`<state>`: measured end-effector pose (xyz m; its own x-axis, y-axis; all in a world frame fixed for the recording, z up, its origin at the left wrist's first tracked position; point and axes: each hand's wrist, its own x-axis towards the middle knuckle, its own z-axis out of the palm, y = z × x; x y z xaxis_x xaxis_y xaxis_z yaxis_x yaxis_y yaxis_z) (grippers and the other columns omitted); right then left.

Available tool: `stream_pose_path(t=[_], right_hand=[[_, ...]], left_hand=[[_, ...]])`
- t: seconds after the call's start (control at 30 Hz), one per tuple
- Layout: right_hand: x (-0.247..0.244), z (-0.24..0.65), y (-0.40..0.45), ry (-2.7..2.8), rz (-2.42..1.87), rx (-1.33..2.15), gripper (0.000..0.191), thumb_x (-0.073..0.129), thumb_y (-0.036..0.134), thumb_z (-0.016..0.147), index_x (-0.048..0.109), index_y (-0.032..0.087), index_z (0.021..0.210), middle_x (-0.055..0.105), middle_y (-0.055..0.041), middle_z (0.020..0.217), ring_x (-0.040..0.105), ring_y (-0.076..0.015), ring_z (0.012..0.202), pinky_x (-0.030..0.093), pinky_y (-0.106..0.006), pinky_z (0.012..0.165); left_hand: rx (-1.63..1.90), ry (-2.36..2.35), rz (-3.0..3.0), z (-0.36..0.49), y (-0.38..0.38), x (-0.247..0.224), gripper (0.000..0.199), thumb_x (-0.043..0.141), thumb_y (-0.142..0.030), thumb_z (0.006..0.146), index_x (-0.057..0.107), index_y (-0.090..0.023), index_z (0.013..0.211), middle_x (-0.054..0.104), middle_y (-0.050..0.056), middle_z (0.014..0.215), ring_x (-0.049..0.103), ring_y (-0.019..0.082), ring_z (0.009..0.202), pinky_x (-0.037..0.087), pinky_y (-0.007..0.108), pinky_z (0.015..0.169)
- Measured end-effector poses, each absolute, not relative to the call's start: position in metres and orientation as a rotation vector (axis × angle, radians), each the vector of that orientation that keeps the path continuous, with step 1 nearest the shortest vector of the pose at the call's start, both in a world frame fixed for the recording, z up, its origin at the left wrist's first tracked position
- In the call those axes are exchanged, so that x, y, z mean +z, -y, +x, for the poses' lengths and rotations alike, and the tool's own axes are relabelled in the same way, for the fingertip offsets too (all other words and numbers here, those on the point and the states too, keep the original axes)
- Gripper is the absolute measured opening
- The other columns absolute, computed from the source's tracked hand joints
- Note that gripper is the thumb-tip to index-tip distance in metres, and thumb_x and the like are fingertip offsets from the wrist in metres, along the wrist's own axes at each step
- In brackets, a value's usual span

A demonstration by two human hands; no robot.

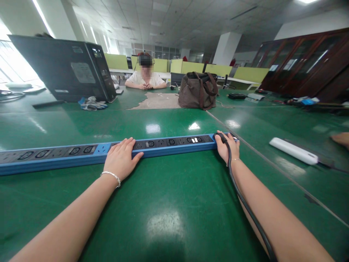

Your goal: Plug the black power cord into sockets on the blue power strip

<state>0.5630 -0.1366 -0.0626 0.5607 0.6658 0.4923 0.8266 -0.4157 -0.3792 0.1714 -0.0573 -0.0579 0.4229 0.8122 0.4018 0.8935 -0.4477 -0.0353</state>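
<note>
Power strip (174, 150), long, blue, on glossy green table (163, 196); black corded plug (220, 138) at right end. Left hand (120, 154) flat across strip, thumb apart; right hand (230, 147) at plug, clamping and seating unclear. Other visible black sockets (171, 142) vacant.

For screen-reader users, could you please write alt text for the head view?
The left hand rests on a long blue socket strip on a glossy green table; the right hand is at a black corded plug at the strip's end. A person in white sits opposite.
</note>
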Motion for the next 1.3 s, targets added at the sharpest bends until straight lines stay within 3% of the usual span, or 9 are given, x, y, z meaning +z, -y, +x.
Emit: stream_pose_path(t=[0.23,0.47,0.6,0.7,0.93,1.17,1.3], right_hand=[[-0.069,0.568,0.134,1.214,-2.121,-0.427,0.044,0.036,0.043,0.090,0.062,0.022,0.119,0.063,-0.0106,0.120,0.045,-0.0276,0.124,0.024,-0.053,0.105],[-0.069,0.569,0.130,1.221,-1.976,-0.375,0.040,0.039,0.042,0.088,0.066,0.021,0.109,0.064,-0.0096,0.118,0.046,-0.0275,0.124,0.019,-0.054,0.107],[-0.065,0.573,0.131,0.922,-1.787,-0.294,0.050,0.034,0.048,0.088,0.066,0.015,0.108,0.068,-0.0116,0.107,0.060,-0.0248,0.105,0.041,-0.041,0.095],[-0.063,0.576,0.134,0.787,-1.746,-0.258,0.055,0.034,0.052,0.087,0.069,0.013,0.102,0.071,-0.0117,0.098,0.064,-0.0253,0.095,0.047,-0.036,0.086],[-0.058,0.557,0.133,1.005,-1.719,-0.206,0.047,0.042,0.050,0.084,0.070,0.015,0.099,0.070,-0.0090,0.101,0.062,-0.0241,0.099,0.044,-0.035,0.092],[-0.053,0.538,0.127,1.272,-1.920,-0.226,0.044,0.038,0.047,0.087,0.068,0.020,0.105,0.067,-0.0093,0.112,0.058,-0.0263,0.107,0.034,-0.044,0.100],[-0.050,0.539,0.127,1.270,-1.950,-0.234,0.044,0.038,0.046,0.087,0.068,0.021,0.107,0.067,-0.0093,0.111,0.058,-0.0275,0.107,0.036,-0.044,0.099]], left_hand=[[-0.487,1.479,-2.423,0.171,0.058,-0.058,0.060,0.038,-0.050,0.087,0.046,-0.008,0.130,0.049,0.015,0.136,0.043,0.028,0.127,0.032,0.041,0.105],[-0.473,1.501,-2.421,0.171,0.057,-0.058,0.060,0.038,-0.050,0.087,0.046,-0.009,0.130,0.048,0.015,0.137,0.043,0.027,0.127,0.031,0.042,0.105],[-0.482,1.492,-2.423,0.171,0.057,-0.059,0.060,0.036,-0.050,0.087,0.046,-0.009,0.130,0.049,0.015,0.136,0.043,0.027,0.127,0.031,0.042,0.105],[-0.491,1.482,-2.421,0.170,0.056,-0.060,0.061,0.035,-0.051,0.087,0.046,-0.010,0.130,0.049,0.015,0.136,0.043,0.027,0.127,0.031,0.042,0.105],[-0.480,1.497,-2.426,0.170,0.055,-0.060,0.062,0.034,-0.052,0.087,0.046,-0.009,0.131,0.049,0.016,0.136,0.042,0.028,0.128,0.031,0.043,0.105],[-0.489,1.492,-2.424,0.171,0.058,-0.058,0.061,0.035,-0.050,0.087,0.046,-0.008,0.130,0.049,0.016,0.136,0.043,0.028,0.127,0.032,0.042,0.105],[-0.490,1.493,-2.428,0.171,0.058,-0.058,0.061,0.036,-0.051,0.087,0.046,-0.009,0.131,0.048,0.015,0.137,0.042,0.028,0.128,0.032,0.043,0.105]])
